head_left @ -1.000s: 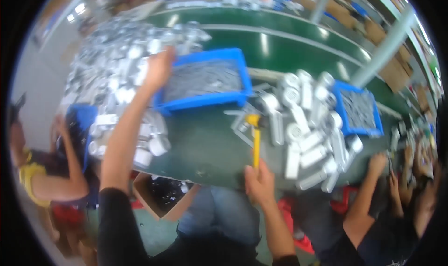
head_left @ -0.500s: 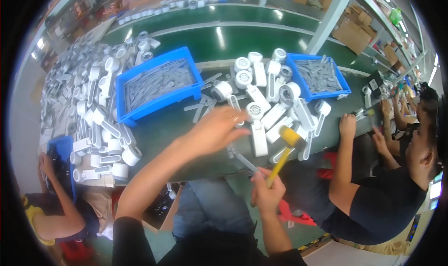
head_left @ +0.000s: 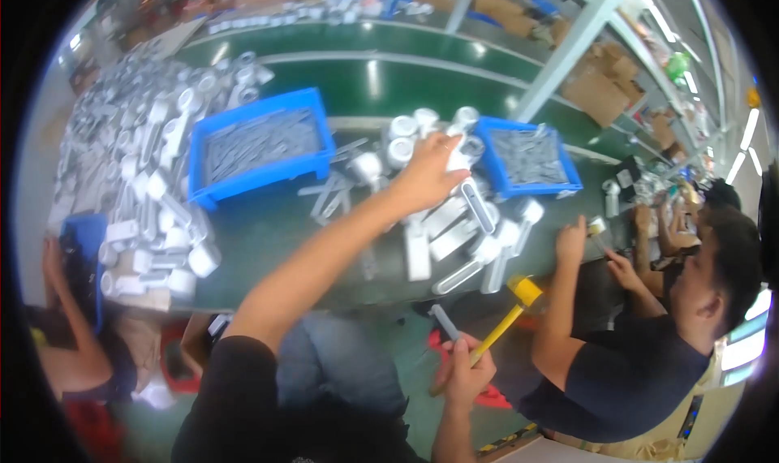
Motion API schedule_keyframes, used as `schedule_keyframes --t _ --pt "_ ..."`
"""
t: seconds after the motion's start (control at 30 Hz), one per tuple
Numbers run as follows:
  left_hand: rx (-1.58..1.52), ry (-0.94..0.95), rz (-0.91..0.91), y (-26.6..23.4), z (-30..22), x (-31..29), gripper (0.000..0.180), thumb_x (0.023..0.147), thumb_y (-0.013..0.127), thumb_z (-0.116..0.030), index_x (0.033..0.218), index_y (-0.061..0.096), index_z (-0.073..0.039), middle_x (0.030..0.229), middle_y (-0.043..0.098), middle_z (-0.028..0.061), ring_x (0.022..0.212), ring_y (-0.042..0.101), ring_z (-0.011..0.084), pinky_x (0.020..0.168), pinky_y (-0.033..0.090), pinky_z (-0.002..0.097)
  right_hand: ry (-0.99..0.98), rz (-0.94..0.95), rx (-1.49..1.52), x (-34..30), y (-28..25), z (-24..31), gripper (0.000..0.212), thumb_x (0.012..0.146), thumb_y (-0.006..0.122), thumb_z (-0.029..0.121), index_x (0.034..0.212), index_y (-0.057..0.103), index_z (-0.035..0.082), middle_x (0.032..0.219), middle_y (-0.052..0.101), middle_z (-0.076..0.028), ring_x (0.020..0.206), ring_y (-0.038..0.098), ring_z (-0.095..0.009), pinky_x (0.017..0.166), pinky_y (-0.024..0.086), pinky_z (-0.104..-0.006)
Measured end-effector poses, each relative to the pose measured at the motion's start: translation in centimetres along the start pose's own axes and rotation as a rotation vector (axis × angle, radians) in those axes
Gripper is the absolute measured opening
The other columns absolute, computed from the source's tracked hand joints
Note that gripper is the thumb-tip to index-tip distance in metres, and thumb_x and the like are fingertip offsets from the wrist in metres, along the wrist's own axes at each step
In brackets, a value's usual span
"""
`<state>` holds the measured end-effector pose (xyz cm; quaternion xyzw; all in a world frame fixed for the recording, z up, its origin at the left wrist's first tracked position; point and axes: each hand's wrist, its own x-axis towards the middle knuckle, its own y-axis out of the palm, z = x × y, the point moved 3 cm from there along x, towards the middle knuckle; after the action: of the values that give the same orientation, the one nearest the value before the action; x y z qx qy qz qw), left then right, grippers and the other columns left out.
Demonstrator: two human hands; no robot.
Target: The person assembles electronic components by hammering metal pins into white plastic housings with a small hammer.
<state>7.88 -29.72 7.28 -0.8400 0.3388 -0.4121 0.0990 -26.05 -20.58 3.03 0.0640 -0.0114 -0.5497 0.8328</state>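
Note:
My left hand (head_left: 432,173) is stretched over a pile of white handheld fans (head_left: 418,248), its fingers and thumb closed round the head of one fan (head_left: 477,206). That fan's handle, with a grey-rimmed slot, points down toward me; its head is mostly hidden by the hand. Nearer my body, below the table edge, my right hand (head_left: 469,375) is wrapped round the handle of a yellow mallet (head_left: 524,289), head up. A thin grey plastic strip (head_left: 445,323) also sticks up from the same hand, beside the mallet handle.
Blue bins of grey strips (head_left: 264,142) (head_left: 529,156) stand behind the fans, left and right. Loose strips (head_left: 329,195) lie between. Many more fans (head_left: 154,195) cover the table's left. A co-worker (head_left: 641,317) sits close on my right holding a hammer; another person's arm (head_left: 77,317) is at far left.
My left hand has moved away and right onto the fans and taken hold of one, shifting it slightly. My right hand with mallet and strip has dropped from the table edge. The view has tilted.

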Motion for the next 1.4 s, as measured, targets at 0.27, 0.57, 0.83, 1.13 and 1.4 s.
schedule_keyframes --t 0.27,0.57,0.83,1.13,1.4 --pt "-0.143 -0.243 0.02 -20.9 0.4 -21.1 0.066 0.08 0.075 0.007 0.138 0.045 -0.008 0.144 0.054 0.0159 0.149 0.046 0.0352 0.126 0.032 0.0519 0.067 0.373 -0.007 -0.3 6.7 -1.0 0.017 0.101 0.067 0.003 0.113 0.069 -0.008 0.088 0.077 -0.017 0.043 0.053 -0.007 0.041 0.039 -0.0219" --pt "0.271 -0.155 0.113 -24.0 -1.0 -26.2 0.046 0.08 0.089 -0.021 0.119 0.065 -0.016 0.163 0.037 0.0177 0.153 0.029 0.0473 0.125 0.025 0.0583 0.131 0.54 -0.18 2.8 15.7 -1.6 0.022 0.103 0.069 0.011 0.119 0.068 -0.004 0.076 0.069 -0.006 0.043 0.047 -0.004 0.039 0.034 -0.0218" --pt "0.406 -0.159 0.158 -23.4 0.4 -25.2 0.047 0.081 0.087 -0.024 0.123 0.07 -0.009 0.148 0.058 0.0072 0.14 0.049 0.0326 0.114 0.036 0.0514 0.11 0.632 -0.321 6.1 21.3 -2.4 0.019 0.104 0.069 0.013 0.116 0.071 -0.001 0.073 0.064 -0.004 0.043 0.046 -0.005 0.037 0.035 -0.0234" --pt "0.502 -0.101 0.054 -21.3 -0.5 -24.0 0.028 0.08 0.086 -0.026 0.105 0.081 -0.014 0.106 0.077 -0.0044 0.105 0.067 0.0142 0.105 0.039 0.042 0.031 0.528 -0.188 4.4 22.5 -3.5 0.024 0.106 0.066 0.015 0.123 0.066 -0.003 0.104 0.079 -0.014 0.043 0.048 -0.004 0.04 0.038 -0.0221" --pt "0.487 -0.019 -0.012 -21.1 -0.6 -24.0 0.021 0.081 0.086 -0.023 0.1 0.082 -0.017 0.103 0.076 -0.0051 0.094 0.067 0.0132 0.102 0.04 0.0409 -0.069 0.569 -0.418 3.8 22.8 -4.0 0.022 0.105 0.068 0.018 0.118 0.071 0.0 0.09 0.08 -0.006 0.05 0.054 -0.004 0.044 0.041 -0.0235"
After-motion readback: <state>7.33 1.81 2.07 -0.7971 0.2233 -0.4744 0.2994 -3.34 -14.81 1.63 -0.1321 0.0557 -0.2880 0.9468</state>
